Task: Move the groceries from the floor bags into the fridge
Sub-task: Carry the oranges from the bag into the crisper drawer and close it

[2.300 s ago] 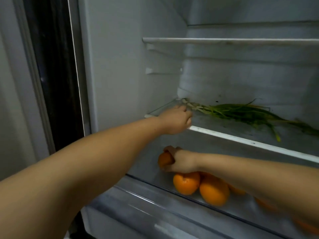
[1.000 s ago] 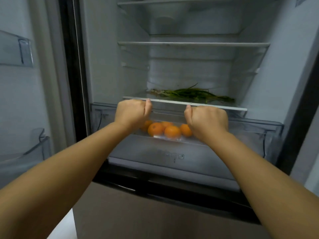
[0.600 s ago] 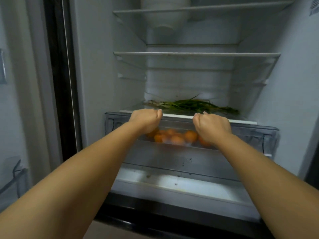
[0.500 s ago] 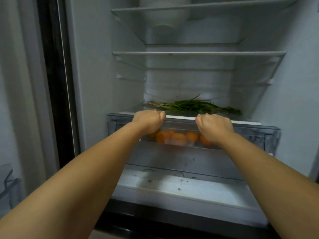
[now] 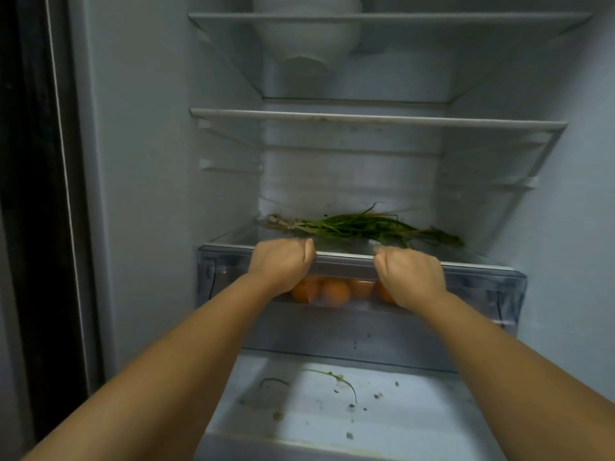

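both hands were curled over the top front edge of the clear plastic crisper drawer (image 5: 466, 287) at the bottom of the fridge compartment, the left hand (image 5: 283, 266) toward the left of the rim and the right hand (image 5: 411, 277) just right of centre, fingers hooked over the lip so each gripped it. through the drawer's transparent front, between and just below the two hands, sat several round orange fruits (image 5: 334, 291), already inside. directly above the drawer, on the lowest glass shelf (image 5: 233, 236), a bunch of long green scallion-like stalks (image 5: 366, 226) lay across toward the far wall. the middle glass shelf (image 5: 376, 119) held nothing visible, and a white rounded bowl-like vessel (image 5: 306, 34) stood on the top shelf. in front of the drawer, the pale ledge (image 5: 332, 404) carried a stray green strand and some crumbs. the step in hand looked like sliding the drawer, most likely shut, with the fruit stowed. the next move probably called for an even push from both hands so it ran straight on its rails, then a return to the floor bags, which were out of view.
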A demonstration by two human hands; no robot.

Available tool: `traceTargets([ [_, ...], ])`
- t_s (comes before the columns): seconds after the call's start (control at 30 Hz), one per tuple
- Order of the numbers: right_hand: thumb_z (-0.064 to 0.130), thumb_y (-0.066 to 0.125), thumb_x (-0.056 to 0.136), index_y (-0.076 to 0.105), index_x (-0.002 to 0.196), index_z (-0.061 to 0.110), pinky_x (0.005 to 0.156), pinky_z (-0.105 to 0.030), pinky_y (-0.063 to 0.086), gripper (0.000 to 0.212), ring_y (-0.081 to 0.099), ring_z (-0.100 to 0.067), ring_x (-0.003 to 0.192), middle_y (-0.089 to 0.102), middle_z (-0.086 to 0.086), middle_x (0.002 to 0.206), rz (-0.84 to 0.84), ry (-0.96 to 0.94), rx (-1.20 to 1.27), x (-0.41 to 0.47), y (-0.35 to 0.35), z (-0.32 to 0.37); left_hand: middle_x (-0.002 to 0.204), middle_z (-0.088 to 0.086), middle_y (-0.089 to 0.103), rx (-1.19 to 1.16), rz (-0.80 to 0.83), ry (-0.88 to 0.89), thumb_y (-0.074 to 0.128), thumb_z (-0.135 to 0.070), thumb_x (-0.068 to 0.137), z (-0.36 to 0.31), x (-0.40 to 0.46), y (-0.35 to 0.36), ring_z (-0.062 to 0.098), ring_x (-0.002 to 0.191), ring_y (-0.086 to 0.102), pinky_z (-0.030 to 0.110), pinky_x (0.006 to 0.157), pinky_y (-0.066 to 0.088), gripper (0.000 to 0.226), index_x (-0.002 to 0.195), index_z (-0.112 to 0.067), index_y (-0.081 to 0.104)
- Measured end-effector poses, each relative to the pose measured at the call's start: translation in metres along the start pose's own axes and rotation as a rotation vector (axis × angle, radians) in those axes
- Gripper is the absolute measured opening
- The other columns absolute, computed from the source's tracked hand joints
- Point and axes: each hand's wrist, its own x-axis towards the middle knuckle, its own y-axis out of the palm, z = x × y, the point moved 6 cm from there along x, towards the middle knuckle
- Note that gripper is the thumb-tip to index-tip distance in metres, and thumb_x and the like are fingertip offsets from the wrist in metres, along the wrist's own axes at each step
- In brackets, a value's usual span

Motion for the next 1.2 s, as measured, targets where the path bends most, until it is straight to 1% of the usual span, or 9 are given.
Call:
traceTargets([
  [0.1, 0.023, 0.021, 0.102, 0.052, 0.131, 0.020, 0.083, -0.033, 0.045, 0.042, 0.049, -0.020, 0.129, 0.054, -0.002, 0.138, 0.006, 0.083, 0.179, 0.004, 0.005, -0.006, 0.113, 0.004, 0.067, -0.016, -0.030, -0.004, 0.018, -0.035, 0.101, 0.002, 0.001, 0.002, 0.027, 0.103, 0.061, 0.032, 0.073, 0.040, 0.049, 0.114, -0.022, 0.063],
  [0.2, 0.025, 0.016, 0.103, 0.039, 0.144, 0.020, 0.111, -0.034, 0.029, 0.048, 0.028, -0.015, 0.143, 0.042, 0.002, 0.149, 0.065, 0.061, 0.246, 0.008, 0.012, -0.007, 0.109, 0.008, 0.067, -0.036, -0.031, -0.007, 0.021, -0.035, 0.101, 0.002, 0.002, 0.001, 0.028, 0.099, 0.060, 0.033, 0.075, 0.040, 0.048, 0.102, -0.016, 0.065],
  [0.33, 0.030, 0.022, 0.103, 0.022, 0.150, 0.020, 0.118, -0.040, 0.007, 0.049, 0.020, -0.017, 0.145, 0.028, 0.001, 0.156, 0.097, 0.098, 0.282, -0.020, 0.006, -0.004, 0.118, 0.009, 0.064, -0.031, -0.096, -0.001, 0.018, -0.033, 0.099, -0.003, -0.017, -0.002, 0.028, 0.112, 0.054, 0.034, 0.097, 0.035, 0.052, 0.111, -0.013, 0.064],
  [0.47, 0.029, 0.035, 0.101, 0.005, 0.153, 0.022, 0.119, -0.043, 0.003, 0.060, -0.008, -0.019, 0.149, -0.009, -0.001, 0.161, 0.230, 0.004, 0.273, -0.071, 0.005, -0.005, 0.155, 0.004, 0.026, -0.054, -0.024, -0.011, 0.027, -0.035, 0.100, 0.000, -0.060, 0.006, 0.021, 0.146, 0.016, 0.041, 0.120, 0.006, 0.051, 0.149, -0.018, 0.024],
  [0.57, 0.025, 0.041, 0.098, 0.027, 0.149, 0.020, 0.117, -0.041, 0.020, 0.053, 0.015, -0.023, 0.147, 0.012, -0.003, 0.160, 0.248, 0.036, 0.329, -0.100, -0.009, -0.019, 0.160, 0.004, 0.006, -0.158, 0.098, -0.061, 0.034, -0.035, 0.099, -0.002, -0.077, 0.000, 0.022, 0.148, 0.001, 0.045, 0.119, 0.011, 0.058, 0.151, -0.019, 0.014],
  [0.7, 0.025, 0.042, 0.097, 0.040, 0.140, 0.018, 0.095, -0.041, 0.045, 0.043, 0.044, -0.027, 0.127, 0.041, -0.005, 0.144, 0.221, 0.123, 0.398, -0.135, -0.027, -0.022, 0.142, 0.013, 0.042, -0.214, 0.155, -0.100, 0.042, -0.025, 0.094, -0.025, -0.102, -0.021, 0.031, 0.130, 0.039, 0.044, 0.101, 0.038, 0.040, 0.133, -0.013, 0.046],
  [0.83, 0.026, 0.040, 0.098, 0.051, 0.131, 0.015, 0.088, -0.040, 0.048, 0.036, 0.051, -0.029, 0.116, 0.051, -0.007, 0.131, 0.234, 0.075, 0.385, -0.166, -0.047, -0.005, 0.109, 0.011, 0.063, -0.285, 0.204, -0.101, 0.038, -0.020, 0.093, -0.052, -0.152, -0.032, 0.030, 0.087, 0.058, 0.035, 0.072, 0.045, 0.022, 0.098, -0.014, 0.058],
  [0.97, 0.027, 0.040, 0.097, 0.053, 0.128, 0.017, 0.086, -0.039, 0.049, 0.035, 0.053, -0.028, 0.113, 0.054, -0.006, 0.128, 0.192, -0.008, 0.419, -0.204, -0.069, 0.009, 0.113, 0.008, 0.061, -0.339, 0.119, -0.096, 0.037, -0.020, 0.095, -0.077, -0.203, -0.055, 0.029, 0.094, 0.058, 0.038, 0.077, 0.050, 0.029, 0.109, -0.012, 0.060],
  [1.2, 0.028, 0.042, 0.097, 0.044, 0.137, 0.019, 0.081, -0.039, 0.050, 0.041, 0.059, -0.027, 0.105, 0.063, -0.006, 0.122, 0.214, -0.124, 0.486, -0.305, -0.094, 0.015, 0.103, 0.008, 0.067, -0.362, 0.103, -0.217, 0.040, -0.021, 0.094, -0.110, -0.325, -0.087, 0.027, 0.088, 0.060, 0.029, 0.064, 0.040, 0.030, 0.118, -0.017, 0.058],
])
